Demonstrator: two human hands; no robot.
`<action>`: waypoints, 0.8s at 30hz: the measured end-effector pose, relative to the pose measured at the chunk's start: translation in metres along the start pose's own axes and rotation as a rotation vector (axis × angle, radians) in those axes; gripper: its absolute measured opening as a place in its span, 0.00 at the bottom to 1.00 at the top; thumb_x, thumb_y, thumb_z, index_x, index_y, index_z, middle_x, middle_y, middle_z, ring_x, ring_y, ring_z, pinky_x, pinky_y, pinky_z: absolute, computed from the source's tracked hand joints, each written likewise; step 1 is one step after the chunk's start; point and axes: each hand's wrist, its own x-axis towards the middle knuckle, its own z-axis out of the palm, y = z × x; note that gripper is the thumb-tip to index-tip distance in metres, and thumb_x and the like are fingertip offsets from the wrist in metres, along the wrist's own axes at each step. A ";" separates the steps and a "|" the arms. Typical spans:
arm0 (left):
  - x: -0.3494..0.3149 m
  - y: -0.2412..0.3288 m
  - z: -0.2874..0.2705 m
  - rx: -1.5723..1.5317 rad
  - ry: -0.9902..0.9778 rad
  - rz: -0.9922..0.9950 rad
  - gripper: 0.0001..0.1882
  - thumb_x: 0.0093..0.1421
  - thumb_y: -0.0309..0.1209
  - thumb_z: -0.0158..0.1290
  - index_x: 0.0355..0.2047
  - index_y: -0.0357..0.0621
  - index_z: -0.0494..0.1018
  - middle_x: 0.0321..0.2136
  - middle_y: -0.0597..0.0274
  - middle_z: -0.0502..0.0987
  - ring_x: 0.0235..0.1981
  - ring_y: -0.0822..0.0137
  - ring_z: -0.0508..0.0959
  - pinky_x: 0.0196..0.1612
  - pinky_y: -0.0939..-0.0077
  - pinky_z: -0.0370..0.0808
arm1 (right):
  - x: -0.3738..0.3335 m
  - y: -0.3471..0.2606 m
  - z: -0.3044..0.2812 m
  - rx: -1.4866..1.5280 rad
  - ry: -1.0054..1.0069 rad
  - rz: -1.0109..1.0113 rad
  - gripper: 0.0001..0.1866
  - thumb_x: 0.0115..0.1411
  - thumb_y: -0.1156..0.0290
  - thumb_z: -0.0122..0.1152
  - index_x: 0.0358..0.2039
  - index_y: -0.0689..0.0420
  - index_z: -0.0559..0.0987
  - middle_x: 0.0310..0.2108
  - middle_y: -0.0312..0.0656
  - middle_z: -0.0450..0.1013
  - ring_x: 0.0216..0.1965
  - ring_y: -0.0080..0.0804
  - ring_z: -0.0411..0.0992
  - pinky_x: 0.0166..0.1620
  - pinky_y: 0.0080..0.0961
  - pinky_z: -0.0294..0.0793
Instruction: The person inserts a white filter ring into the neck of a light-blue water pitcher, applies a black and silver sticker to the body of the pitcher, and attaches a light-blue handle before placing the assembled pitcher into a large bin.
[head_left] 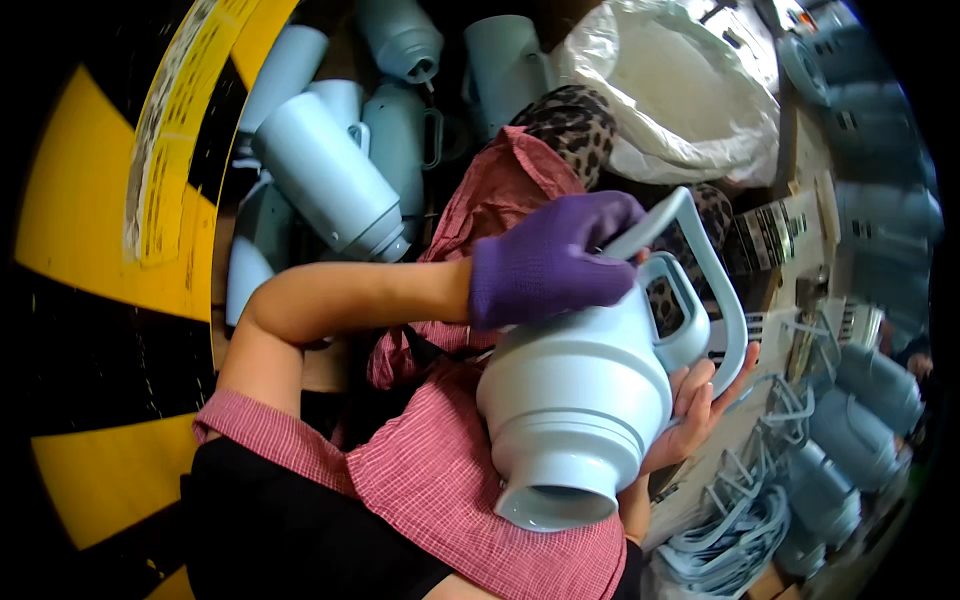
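A light-blue plastic thermos jug body (575, 390) lies tilted across my lap, its open mouth toward me and its side handle (686, 345) on the right. My left hand (555, 260), in a purple knitted glove, is closed on one end of a separate curved light-blue carrying handle (728, 290). That handle arches past the jug's side handle. Where its gripped end meets the jug is hidden by the glove. My bare right hand (695, 415) holds the jug from its right side, fingers showing beyond the side handle; the palm is mostly hidden.
Several similar jug bodies (325, 175) lie heaped at the far left beside a yellow-and-black striped surface (75, 200). A container lined with white plastic (690, 80) stands far ahead. On the right are a pile of loose handles (725, 540) and several more jugs (850, 430).
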 end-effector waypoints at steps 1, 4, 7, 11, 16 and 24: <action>-0.001 0.001 0.000 0.124 0.022 0.073 0.17 0.59 0.35 0.61 0.45 0.43 0.72 0.31 0.73 0.72 0.31 0.82 0.70 0.36 0.84 0.69 | 0.001 0.000 0.001 0.031 -0.001 0.002 0.40 0.71 0.70 0.50 0.79 0.56 0.45 0.24 0.30 0.56 0.21 0.15 0.52 0.29 0.16 0.54; -0.011 0.002 -0.007 -0.092 0.174 -0.108 0.20 0.55 0.34 0.60 0.47 0.40 0.73 0.31 0.66 0.76 0.28 0.79 0.72 0.33 0.83 0.71 | 0.002 0.002 0.006 0.116 -0.092 0.038 0.42 0.70 0.74 0.48 0.80 0.51 0.43 0.25 0.31 0.59 0.20 0.16 0.55 0.26 0.17 0.58; -0.018 -0.004 -0.017 -0.151 0.018 0.050 0.20 0.57 0.31 0.54 0.50 0.40 0.70 0.32 0.62 0.75 0.24 0.80 0.68 0.29 0.86 0.69 | 0.004 0.003 0.008 0.211 -0.133 -0.012 0.40 0.71 0.72 0.48 0.80 0.50 0.45 0.25 0.32 0.61 0.20 0.15 0.57 0.26 0.14 0.61; -0.016 -0.020 -0.026 -0.174 0.040 0.152 0.20 0.59 0.29 0.48 0.52 0.37 0.67 0.30 0.60 0.72 0.22 0.82 0.65 0.27 0.88 0.67 | 0.007 0.001 0.009 0.217 -0.136 0.022 0.41 0.70 0.75 0.50 0.79 0.52 0.46 0.29 0.29 0.65 0.23 0.12 0.59 0.27 0.12 0.60; -0.017 -0.022 -0.026 -0.057 0.135 0.143 0.17 0.60 0.29 0.43 0.49 0.37 0.65 0.30 0.61 0.71 0.20 0.80 0.62 0.26 0.86 0.66 | 0.012 -0.002 0.008 0.322 -0.154 0.027 0.39 0.71 0.74 0.52 0.79 0.55 0.49 0.33 0.28 0.69 0.26 0.10 0.59 0.28 0.11 0.59; -0.014 -0.027 -0.005 -0.016 0.140 0.337 0.22 0.59 0.38 0.46 0.51 0.39 0.64 0.37 0.55 0.71 0.37 0.67 0.69 0.48 0.72 0.69 | 0.003 0.013 0.010 0.200 -0.187 -0.322 0.40 0.71 0.75 0.55 0.77 0.63 0.47 0.30 0.34 0.69 0.30 0.17 0.63 0.38 0.18 0.63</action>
